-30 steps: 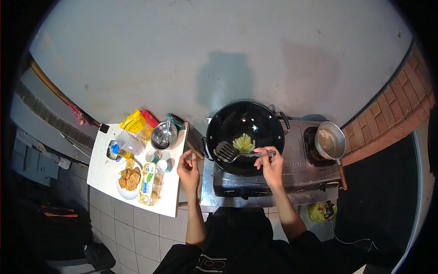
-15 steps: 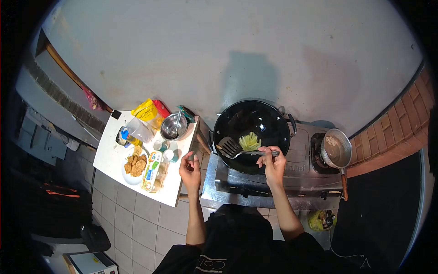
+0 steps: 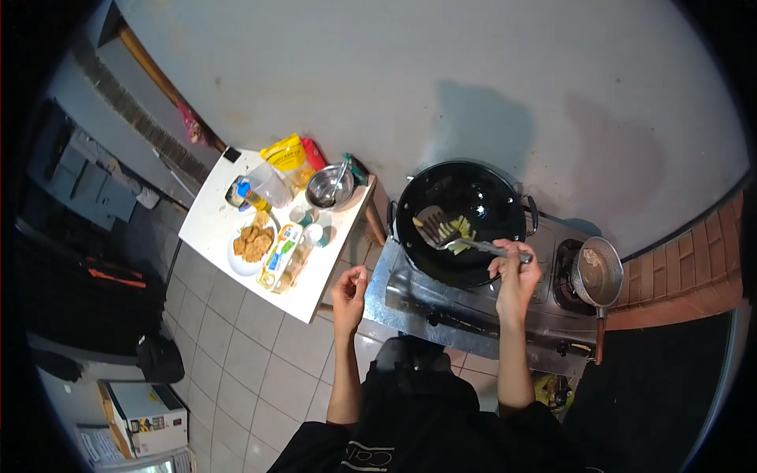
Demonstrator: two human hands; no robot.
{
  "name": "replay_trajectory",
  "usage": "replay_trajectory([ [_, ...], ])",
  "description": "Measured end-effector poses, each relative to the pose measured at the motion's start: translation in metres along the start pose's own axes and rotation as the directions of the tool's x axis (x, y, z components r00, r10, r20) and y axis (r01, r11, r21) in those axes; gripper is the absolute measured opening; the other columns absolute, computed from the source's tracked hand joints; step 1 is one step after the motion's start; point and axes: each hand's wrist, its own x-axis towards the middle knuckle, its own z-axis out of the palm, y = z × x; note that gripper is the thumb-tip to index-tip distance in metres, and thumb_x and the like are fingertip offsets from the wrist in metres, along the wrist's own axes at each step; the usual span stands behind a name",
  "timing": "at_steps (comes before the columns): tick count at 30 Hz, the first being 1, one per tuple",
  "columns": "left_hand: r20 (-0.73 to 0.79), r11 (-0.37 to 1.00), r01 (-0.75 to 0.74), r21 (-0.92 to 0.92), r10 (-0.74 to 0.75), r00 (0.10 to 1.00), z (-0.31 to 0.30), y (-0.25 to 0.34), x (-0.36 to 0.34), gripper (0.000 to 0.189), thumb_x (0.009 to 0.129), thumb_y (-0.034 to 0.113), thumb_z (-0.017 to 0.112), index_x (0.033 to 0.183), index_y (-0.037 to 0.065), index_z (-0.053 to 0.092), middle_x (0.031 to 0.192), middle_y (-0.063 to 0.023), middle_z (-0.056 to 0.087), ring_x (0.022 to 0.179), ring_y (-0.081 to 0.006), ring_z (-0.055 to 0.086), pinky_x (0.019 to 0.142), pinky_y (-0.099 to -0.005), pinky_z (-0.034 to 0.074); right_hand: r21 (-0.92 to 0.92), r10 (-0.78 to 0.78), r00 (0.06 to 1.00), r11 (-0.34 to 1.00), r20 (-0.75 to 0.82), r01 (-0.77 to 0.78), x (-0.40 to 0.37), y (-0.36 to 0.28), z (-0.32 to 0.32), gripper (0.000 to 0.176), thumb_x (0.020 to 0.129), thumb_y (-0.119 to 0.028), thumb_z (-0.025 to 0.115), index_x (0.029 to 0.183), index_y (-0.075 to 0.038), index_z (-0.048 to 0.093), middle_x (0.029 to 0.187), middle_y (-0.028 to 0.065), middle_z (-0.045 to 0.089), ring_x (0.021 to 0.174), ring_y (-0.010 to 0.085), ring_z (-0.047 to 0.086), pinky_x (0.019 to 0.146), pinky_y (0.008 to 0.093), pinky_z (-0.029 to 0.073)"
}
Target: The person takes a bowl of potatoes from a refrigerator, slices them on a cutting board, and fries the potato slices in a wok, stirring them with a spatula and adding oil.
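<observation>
My right hand [image 3: 517,277] is wrapped round the handle of a slotted spatula [image 3: 475,244]. The spatula's slotted head dips into a black wok [image 3: 441,185], against a small heap of pale green vegetable strips [image 3: 462,231] that it partly covers. My left hand [image 3: 348,299] hovers in front of the white table's near corner, left of the stove. Its fingers are loosely curled with a gap to the thumb, and nothing shows in them.
The wok stands on a steel gas stove [image 3: 410,293], beside a saucepan [image 3: 619,276]. On the white table [image 3: 213,229] are a plate of fried food [image 3: 253,243], an egg carton [image 3: 279,256], a metal bowl [image 3: 330,187], a yellow bag [image 3: 285,153] and a bottle [image 3: 254,197].
My view has turned, shifting the stove and wok rightward. The spatula head now lies farther over the vegetable strips. My left hand's fingers have curled more.
</observation>
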Motion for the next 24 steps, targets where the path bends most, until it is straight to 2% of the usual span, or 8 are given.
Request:
replay_trajectory([
  [2, -0.025, 1.0, 0.017, -0.024, -0.018, 1.0, -0.007, -0.004, -0.008, 0.021, 0.093, 0.017, 0.062, 0.106, 0.001, 0.064, 0.073, 0.0076, 0.046, 0.064, -0.0006, 0.041, 0.056, -0.0158, 0.032, -0.034, -0.016, 1.0, 0.999, 0.007, 0.016, 0.001, -0.009, 0.003, 0.012, 0.097, -0.009, 0.05, 0.099, 0.003, 0.05, 0.097, 0.018, 0.064, 0.056, 0.0123, 0.057, 0.048, 0.0234, 0.043],
  [5, 0.058, 0.995, 0.095, -0.034, -0.093, 0.994, -0.02, -0.004, -0.009, 0.022, 0.094, 0.018, 0.061, 0.108, 0.001, 0.064, 0.073, 0.008, 0.045, 0.063, -0.0013, 0.041, 0.056, -0.0166, 0.032, -0.016, -0.047, 0.998, 0.999, 0.043, 0.048, 0.0, -0.021, 0.011, 0.012, 0.097, -0.008, 0.05, 0.099, 0.003, 0.05, 0.097, 0.0184, 0.064, 0.055, 0.0123, 0.057, 0.048, 0.0234, 0.043],
  [8, 0.02, 0.998, 0.063, 0.006, -0.063, 0.998, -0.033, 0.0, -0.005, 0.023, 0.094, 0.017, 0.061, 0.109, 0.001, 0.064, 0.073, 0.0081, 0.043, 0.064, -0.0016, 0.04, 0.056, -0.0171, 0.032, -0.06, -0.048, 0.998, 0.997, 0.052, 0.051, -0.001, -0.029, 0.023, 0.012, 0.097, -0.008, 0.05, 0.098, 0.003, 0.049, 0.096, 0.0201, 0.064, 0.053, 0.0127, 0.056, 0.046, 0.0228, 0.042],
  [12, 0.002, 0.999, 0.015, -0.047, -0.014, 1.0, -0.059, -0.012, 0.003, 0.022, 0.094, 0.017, 0.06, 0.109, 0.001, 0.064, 0.073, 0.0077, 0.043, 0.065, -0.0018, 0.039, 0.056, -0.0179, 0.032, -0.085, -0.054, 0.996, 0.995, 0.065, 0.059, -0.012, -0.037, 0.05, 0.011, 0.097, -0.008, 0.05, 0.097, 0.003, 0.049, 0.096, 0.0209, 0.063, 0.052, 0.0127, 0.055, 0.046, 0.0229, 0.041],
  [14, -0.015, 0.999, 0.017, -0.029, -0.017, 1.0, -0.076, -0.015, 0.007, 0.022, 0.094, 0.017, 0.06, 0.109, 0.001, 0.065, 0.073, 0.0079, 0.043, 0.065, -0.0019, 0.039, 0.057, -0.0178, 0.032, -0.072, -0.038, 0.991, 0.996, 0.126, 0.048, -0.02, -0.036, 0.065, 0.011, 0.097, -0.009, 0.05, 0.098, 0.002, 0.049, 0.095, 0.0204, 0.063, 0.052, 0.013, 0.055, 0.046, 0.0233, 0.041],
  [16, 0.009, 0.995, 0.094, -0.041, -0.094, 0.996, -0.101, -0.021, 0.011, 0.021, 0.094, 0.017, 0.06, 0.109, 0.002, 0.065, 0.073, 0.0078, 0.043, 0.066, -0.0023, 0.039, 0.059, -0.0178, 0.033, -0.073, -0.037, 0.987, 0.996, 0.158, 0.05, -0.033, -0.032, 0.087, 0.011, 0.097, -0.009, 0.049, 0.098, 0.002, 0.049, 0.095, 0.0196, 0.063, 0.051, 0.0132, 0.055, 0.046, 0.0237, 0.04],
  [18, -0.01, 0.997, 0.052, -0.052, -0.052, 0.999, -0.13, -0.029, 0.016, 0.021, 0.094, 0.016, 0.06, 0.11, 0.004, 0.065, 0.072, 0.0079, 0.043, 0.065, -0.0021, 0.038, 0.059, -0.0178, 0.032, -0.077, -0.035, 0.979, 0.996, 0.202, 0.052, -0.049, -0.022, 0.112, 0.012, 0.098, -0.01, 0.049, 0.098, 0.002, 0.049, 0.096, 0.019, 0.063, 0.051, 0.0131, 0.054, 0.046, 0.0234, 0.04],
  [24, -0.084, 0.988, 0.151, -0.035, -0.153, 0.985, -0.259, -0.048, 0.035, 0.021, 0.093, 0.017, 0.062, 0.111, 0.007, 0.066, 0.072, 0.0063, 0.045, 0.066, -0.0026, 0.041, 0.06, -0.019, 0.035, -0.042, 0.029, 0.964, 0.999, 0.265, -0.018, -0.104, 0.029, 0.206, 0.015, 0.097, -0.014, 0.052, 0.097, 0.001, 0.049, 0.097, 0.0195, 0.062, 0.051, 0.0138, 0.054, 0.046, 0.0232, 0.042],
])
